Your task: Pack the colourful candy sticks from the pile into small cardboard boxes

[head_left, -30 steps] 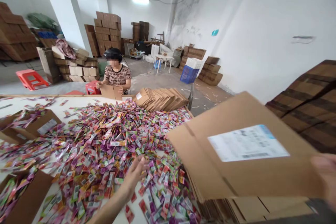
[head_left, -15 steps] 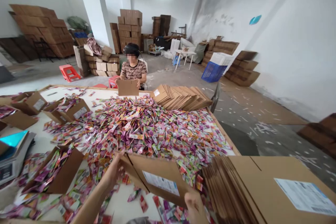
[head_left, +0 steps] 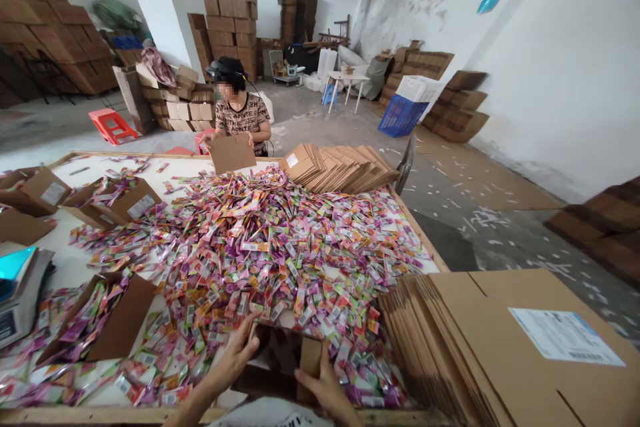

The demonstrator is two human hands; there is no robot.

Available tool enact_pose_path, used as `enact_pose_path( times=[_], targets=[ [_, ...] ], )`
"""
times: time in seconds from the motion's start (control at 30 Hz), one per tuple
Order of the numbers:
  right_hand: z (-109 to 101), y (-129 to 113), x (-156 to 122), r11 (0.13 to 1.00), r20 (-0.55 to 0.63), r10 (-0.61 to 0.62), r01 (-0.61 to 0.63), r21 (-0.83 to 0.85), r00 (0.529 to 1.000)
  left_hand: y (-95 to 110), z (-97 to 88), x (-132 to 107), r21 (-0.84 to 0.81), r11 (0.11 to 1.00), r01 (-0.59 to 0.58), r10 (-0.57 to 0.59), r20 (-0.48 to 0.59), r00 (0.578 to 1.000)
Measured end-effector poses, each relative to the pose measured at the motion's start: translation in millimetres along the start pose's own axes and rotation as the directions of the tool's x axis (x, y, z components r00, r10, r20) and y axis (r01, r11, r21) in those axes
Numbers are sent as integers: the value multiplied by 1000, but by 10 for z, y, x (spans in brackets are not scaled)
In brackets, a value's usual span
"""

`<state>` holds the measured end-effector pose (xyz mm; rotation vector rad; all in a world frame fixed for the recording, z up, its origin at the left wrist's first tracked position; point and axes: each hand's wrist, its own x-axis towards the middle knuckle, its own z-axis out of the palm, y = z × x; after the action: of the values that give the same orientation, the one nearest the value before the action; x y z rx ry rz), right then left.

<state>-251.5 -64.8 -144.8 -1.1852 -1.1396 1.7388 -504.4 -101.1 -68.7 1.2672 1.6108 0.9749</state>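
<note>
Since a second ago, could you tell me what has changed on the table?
The flat carton lifted off the stack now stands opened among the packets, both hands on it: left hand at its rim, right hand on a flap. The carton faces up. The packet heap stayed put.

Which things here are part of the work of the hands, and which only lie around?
In the work:
- left hand and right hand, both on the open box
- pile of packets against it
- stack of flat boxes

Lying around:
- scale
- filled boxes
- red stool
- blue basket
</note>
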Motion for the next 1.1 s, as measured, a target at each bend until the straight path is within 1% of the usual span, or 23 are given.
enact_pose_path(
  times=[0.07,0.13,0.2,0.27,0.3,0.37,0.47,0.5,0.53,0.57,0.6,0.63,0.67,0.73,0.8,0.9,1.03,1.07,1.1],
  targets=[
    [4,-28,44,988,-38,-97,91,-123,995,-217,34,-39,45,997,-62,63,-4,998],
    [19,-82,85,961,-94,-223,204,-185,970,-385,65,-62,101,991,-93,99,-63,993],
    [17,-114,93,939,-142,-305,273,-208,942,-459,66,-86,195,978,-75,100,-121,988],
    [-23,-101,61,926,-162,-337,296,-234,927,-430,17,-138,304,951,-61,107,-135,985],
    [-59,-81,34,921,-160,-342,297,-252,926,-382,-28,-178,350,934,-75,122,-112,986],
    [-148,-40,-27,911,-129,-340,292,-291,931,-249,-154,-272,400,907,-129,144,-8,990],
    [-271,-29,-96,908,-52,-302,270,-319,952,-64,-346,-373,384,901,-202,136,192,972],
    [-295,-40,-105,916,-29,-273,250,-314,962,-30,-383,-378,370,904,-216,135,233,963],
    [-308,-52,-104,926,-4,-237,225,-303,971,-17,-396,-364,359,907,-221,134,251,959],
    [-309,-61,-93,935,24,-202,200,-291,979,-24,-383,-335,357,909,-213,131,240,962],
    [-297,-61,-74,942,51,-175,183,-283,983,-51,-348,-294,366,911,-188,121,199,973],
    [-273,-50,-48,944,67,-164,176,-279,984,-94,-294,-247,382,912,-150,104,139,985],
    [-238,-28,-17,945,60,-166,176,-275,984,-149,-228,-201,399,910,-109,86,75,993],
    [-144,40,48,949,-28,-176,162,-272,984,-273,-88,-128,424,904,-48,65,-26,998],
    [-42,104,107,944,-114,-180,139,-298,977,-384,33,-91,448,894,-12,54,-81,995],
    [74,127,175,904,-175,-229,143,-402,958,-463,157,-60,508,861,22,56,-138,989],
    [147,77,218,861,-244,-269,119,-494,932,-406,231,2,615,788,38,118,-212,970],
    [158,75,220,857,-252,-272,115,-503,929,-371,237,15,657,753,3,159,-187,969],
    [166,81,221,854,-254,-278,117,-507,926,-330,242,28,707,703,-78,212,-103,972]
  ],
)
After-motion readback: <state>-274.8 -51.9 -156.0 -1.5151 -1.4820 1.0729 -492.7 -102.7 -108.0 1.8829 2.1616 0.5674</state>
